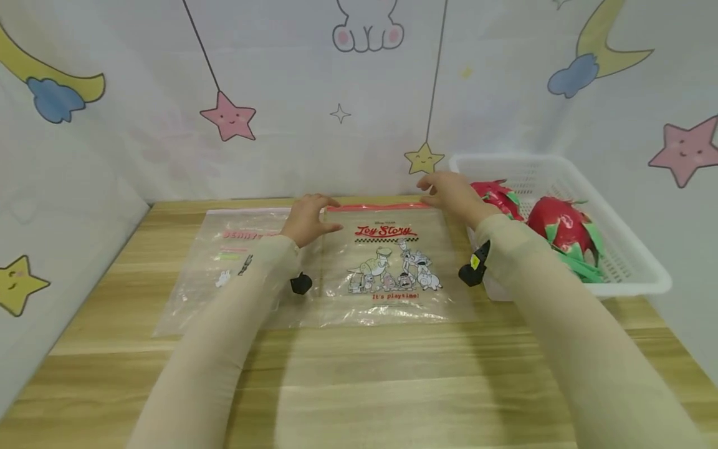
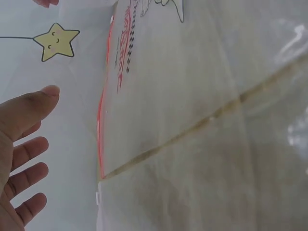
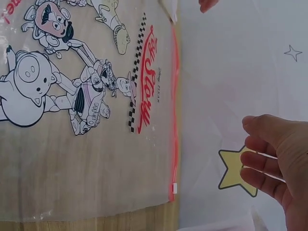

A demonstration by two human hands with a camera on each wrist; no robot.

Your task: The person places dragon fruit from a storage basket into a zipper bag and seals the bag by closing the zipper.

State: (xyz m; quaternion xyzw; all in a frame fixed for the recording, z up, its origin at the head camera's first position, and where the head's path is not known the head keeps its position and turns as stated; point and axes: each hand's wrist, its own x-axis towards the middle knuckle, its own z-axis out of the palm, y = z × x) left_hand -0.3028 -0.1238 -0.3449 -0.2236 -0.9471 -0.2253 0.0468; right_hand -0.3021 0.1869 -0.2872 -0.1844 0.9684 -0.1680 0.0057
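A clear zip bag [image 1: 387,268] printed with cartoon toy figures lies flat on the wooden table [image 1: 392,374], its red zip strip [image 1: 376,207] along the far edge. My left hand [image 1: 308,218] hovers at the strip's left end, fingers loosely bent and holding nothing. In the left wrist view that hand [image 2: 21,144] is a little apart from the strip [image 2: 101,130]. My right hand [image 1: 451,193] is at the strip's right end. In the right wrist view its relaxed fingers [image 3: 262,159] stand just off the zip strip [image 3: 174,120] and grip nothing.
A second clear bag [image 1: 224,274] with pink print lies to the left, partly under my left forearm. A white plastic basket [image 1: 634,262] at the right holds two red dragon fruits [image 1: 563,224]. Curtain walls with stars and moons close in the table on three sides.
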